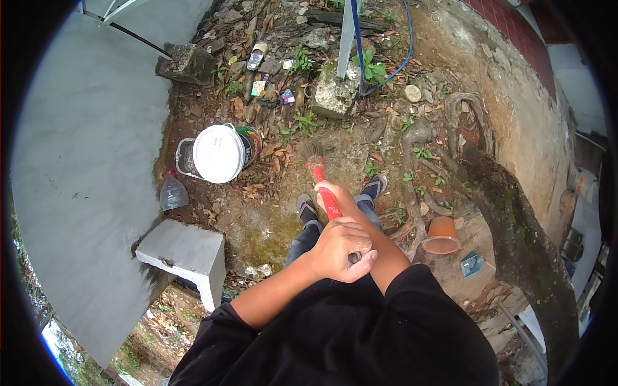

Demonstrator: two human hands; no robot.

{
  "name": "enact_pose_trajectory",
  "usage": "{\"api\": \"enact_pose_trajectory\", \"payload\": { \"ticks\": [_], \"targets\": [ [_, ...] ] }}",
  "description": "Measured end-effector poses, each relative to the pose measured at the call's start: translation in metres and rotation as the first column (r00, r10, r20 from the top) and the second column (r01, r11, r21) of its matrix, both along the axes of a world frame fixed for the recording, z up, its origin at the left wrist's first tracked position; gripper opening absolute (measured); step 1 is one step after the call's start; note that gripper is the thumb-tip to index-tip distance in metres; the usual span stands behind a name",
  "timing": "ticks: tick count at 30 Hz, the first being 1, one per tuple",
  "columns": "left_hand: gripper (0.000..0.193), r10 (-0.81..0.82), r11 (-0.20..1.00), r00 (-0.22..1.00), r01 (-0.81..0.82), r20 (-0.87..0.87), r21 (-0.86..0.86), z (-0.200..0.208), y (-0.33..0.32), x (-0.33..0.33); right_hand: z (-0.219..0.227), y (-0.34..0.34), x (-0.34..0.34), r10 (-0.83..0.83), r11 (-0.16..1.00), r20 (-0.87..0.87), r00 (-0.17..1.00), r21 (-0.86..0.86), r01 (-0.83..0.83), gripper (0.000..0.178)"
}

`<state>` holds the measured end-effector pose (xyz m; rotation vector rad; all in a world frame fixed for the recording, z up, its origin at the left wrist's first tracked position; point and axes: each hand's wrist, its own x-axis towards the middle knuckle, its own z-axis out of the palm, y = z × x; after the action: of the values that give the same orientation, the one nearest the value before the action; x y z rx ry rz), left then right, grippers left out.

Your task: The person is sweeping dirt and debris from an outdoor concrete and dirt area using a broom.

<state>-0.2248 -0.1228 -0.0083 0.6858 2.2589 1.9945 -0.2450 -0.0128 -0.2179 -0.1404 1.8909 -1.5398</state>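
Both my hands are closed around a broom with a red handle point(331, 204), held upright in front of me. My left hand point(343, 249) wraps the near upper end; the grey end of the handle shows inside its curled fingers. Farther down, my right hand point(337, 197) grips the red part. Thin brown bristles point(313, 150) fan out at the far end over the dirt; whether they touch the ground is hard to tell. Pale dust or paste marks my left fingers. My sandalled feet point(308, 209) stand just below the broom.
A white-lidded bucket point(217, 154) and a clear plastic bag point(173, 193) lie left. Nearby are a grey concrete block point(182, 242) and smooth grey slab point(90, 161). Ahead, a post in a stone base point(336, 94) has a blue hose point(409, 48). Roots point(417, 138), an orange pot point(441, 233) and trunk point(515, 215) lie right.
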Motion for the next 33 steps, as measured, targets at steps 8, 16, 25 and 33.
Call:
{"api": "enact_pose_trajectory", "payload": {
  "ticks": [8, 16, 25, 33],
  "targets": [
    [0.031, -0.085, 0.964, 0.986, 0.117, -0.141, 0.239, 0.061, 0.011, -0.003, 0.100, 0.049, -0.016, -0.080, 0.953, -0.308, 0.948, 0.255, 0.163, 0.024],
    [0.027, 0.109, 0.991, 0.994, -0.108, -0.006, 0.085, -0.025, -0.021, 0.007, -0.018, 0.003, -0.011, 0.044, 0.993, -0.153, 0.987, 0.112, -0.027, 0.022],
    [0.031, -0.003, 0.987, 0.994, 0.020, -0.106, 0.158, 0.077, -0.034, 0.040, 0.107, -0.024, 0.029, 0.029, 0.993, -0.205, 0.978, 0.114, -0.006, 0.024],
    [0.030, -0.079, 0.967, 0.997, 0.071, 0.023, 0.244, -0.026, -0.052, 0.056, 0.013, 0.027, 0.059, 0.015, 0.879, -0.307, 0.951, 0.457, 0.134, 0.022]
  ]
}}
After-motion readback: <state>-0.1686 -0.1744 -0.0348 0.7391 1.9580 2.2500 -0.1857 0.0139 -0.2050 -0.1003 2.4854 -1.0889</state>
